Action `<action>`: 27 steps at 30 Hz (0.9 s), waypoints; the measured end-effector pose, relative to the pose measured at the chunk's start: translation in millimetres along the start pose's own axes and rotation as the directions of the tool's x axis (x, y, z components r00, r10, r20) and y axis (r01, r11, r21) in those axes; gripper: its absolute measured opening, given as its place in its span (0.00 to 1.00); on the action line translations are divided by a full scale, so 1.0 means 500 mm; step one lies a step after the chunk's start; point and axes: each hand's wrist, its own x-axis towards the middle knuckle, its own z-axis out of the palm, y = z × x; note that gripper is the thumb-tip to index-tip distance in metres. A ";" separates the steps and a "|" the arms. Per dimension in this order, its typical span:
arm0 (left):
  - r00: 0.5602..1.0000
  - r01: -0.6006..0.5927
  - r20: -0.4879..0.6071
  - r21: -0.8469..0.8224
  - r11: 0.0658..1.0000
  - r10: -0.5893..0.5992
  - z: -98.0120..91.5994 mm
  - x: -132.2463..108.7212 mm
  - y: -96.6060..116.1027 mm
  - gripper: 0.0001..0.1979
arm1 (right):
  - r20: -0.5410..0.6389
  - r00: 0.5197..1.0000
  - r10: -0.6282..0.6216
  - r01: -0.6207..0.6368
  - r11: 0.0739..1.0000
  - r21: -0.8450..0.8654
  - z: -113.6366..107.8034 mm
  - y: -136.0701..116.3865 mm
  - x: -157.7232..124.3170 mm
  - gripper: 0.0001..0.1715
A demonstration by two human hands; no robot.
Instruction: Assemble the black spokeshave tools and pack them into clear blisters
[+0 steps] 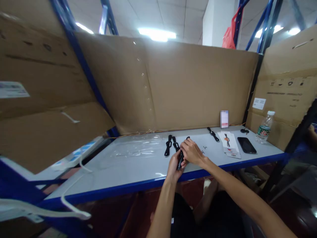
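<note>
A smooth pale-grey tabletop [133, 168] with a blue front rim ran across the lower middle of the frame, backed by a broad, creased cardboard panel [193, 86]. Blue metal posts [85, 66] rose at upper left and upper right, beneath a white tiled ceiling [183, 13] with bright lamps. Slim, glossy black parts, each with a wider middle, lay right of centre: a pair [168, 145] [175, 143] side by side, and another [213, 135] farther right. At lower centre-right, the left hand [174, 167] had its fingers wrapped around a black piece [180, 162]; the right hand [192, 152] bent its fingers over that piece's upper end, hiding it, so whether they gripped it could not be told. Small metallic bits [204, 147] lay just beside the right hand. Thin, shiny clear plastic [138, 145] covered part of the left side. Toward the right stood printed cards [229, 143], a dark phone [246, 145], a lit upright screen [224, 119] and a clear, white-capped bottle [264, 129].
</note>
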 end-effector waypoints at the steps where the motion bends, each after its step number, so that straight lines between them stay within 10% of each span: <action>1: 1.000 0.004 0.003 -0.006 1.000 -0.004 0.000 -0.001 0.001 0.12 | 0.008 1.000 0.005 -0.005 1.000 0.002 0.000 -0.001 0.001 0.10; 27: 0.999 0.017 0.028 -0.050 0.999 -0.015 -0.004 -0.003 0.004 0.09 | -0.003 0.968 0.250 -0.244 0.950 0.194 0.016 -0.007 -0.005 0.12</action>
